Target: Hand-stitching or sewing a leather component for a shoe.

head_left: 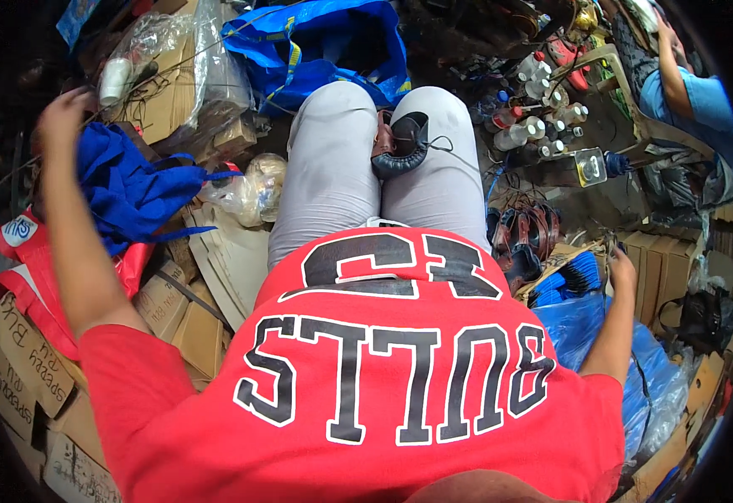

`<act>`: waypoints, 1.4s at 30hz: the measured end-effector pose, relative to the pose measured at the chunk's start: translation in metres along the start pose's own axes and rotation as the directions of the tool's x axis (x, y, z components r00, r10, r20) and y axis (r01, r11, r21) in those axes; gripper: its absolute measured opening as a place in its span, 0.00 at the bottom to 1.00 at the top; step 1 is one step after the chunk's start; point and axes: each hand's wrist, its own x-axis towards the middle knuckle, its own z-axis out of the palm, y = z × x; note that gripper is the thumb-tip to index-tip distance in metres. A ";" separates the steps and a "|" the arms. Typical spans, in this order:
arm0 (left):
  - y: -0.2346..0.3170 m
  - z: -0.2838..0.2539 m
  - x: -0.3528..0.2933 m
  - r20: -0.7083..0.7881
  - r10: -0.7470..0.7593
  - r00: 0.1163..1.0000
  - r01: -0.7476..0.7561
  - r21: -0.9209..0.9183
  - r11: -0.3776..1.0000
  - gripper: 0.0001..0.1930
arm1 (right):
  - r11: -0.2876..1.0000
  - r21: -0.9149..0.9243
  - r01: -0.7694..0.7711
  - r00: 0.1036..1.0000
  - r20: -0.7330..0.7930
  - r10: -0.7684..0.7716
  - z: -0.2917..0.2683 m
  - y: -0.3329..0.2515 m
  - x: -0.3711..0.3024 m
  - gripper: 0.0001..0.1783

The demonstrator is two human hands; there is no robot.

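On my grey trouser legs, between the knees, rests a dark shoe upper [408,151] in black and brown, with a thin dark cord looping from its right side. My left hand [66,116] is stretched out far left, above a bundle of blue cloth [132,180]; its fingers are blurred against the dark background. Out to the right, my right hand [621,268] has its fingers curled in beside a blue plastic wrap [580,323]. Something small and dark shows at its fingertips, too small to name. Neither hand touches the shoe upper.
A large blue bag [324,50] lies ahead of my knees. Several small bottles [538,126] stand at the right, with more dark shoe uppers [526,235] nearer. Cardboard boxes [174,314] lie at the left. Another person's arm [673,71] shows at the far right.
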 end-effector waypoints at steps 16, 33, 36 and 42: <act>0.311 0.105 -0.197 0.229 0.749 0.622 -0.173 -0.892 0.417 0.05 | 0.243 0.878 0.412 0.591 -0.055 -0.804 -0.067 -0.354 -0.147 0.17; 0.330 0.108 -0.175 0.048 0.822 0.567 -0.371 -0.877 0.307 0.15 | 0.069 0.619 0.782 0.393 -0.405 -0.825 -0.095 -0.364 -0.128 0.08; 0.351 0.113 -0.166 0.228 0.849 0.477 -0.293 -0.869 0.398 0.13 | 0.039 0.587 0.809 0.333 -0.403 -0.852 -0.095 -0.376 -0.128 0.07; 0.353 0.123 -0.161 0.312 0.868 0.386 -0.142 -0.910 0.390 0.12 | 0.054 0.650 0.758 0.326 -0.306 -0.894 -0.094 -0.376 -0.128 0.08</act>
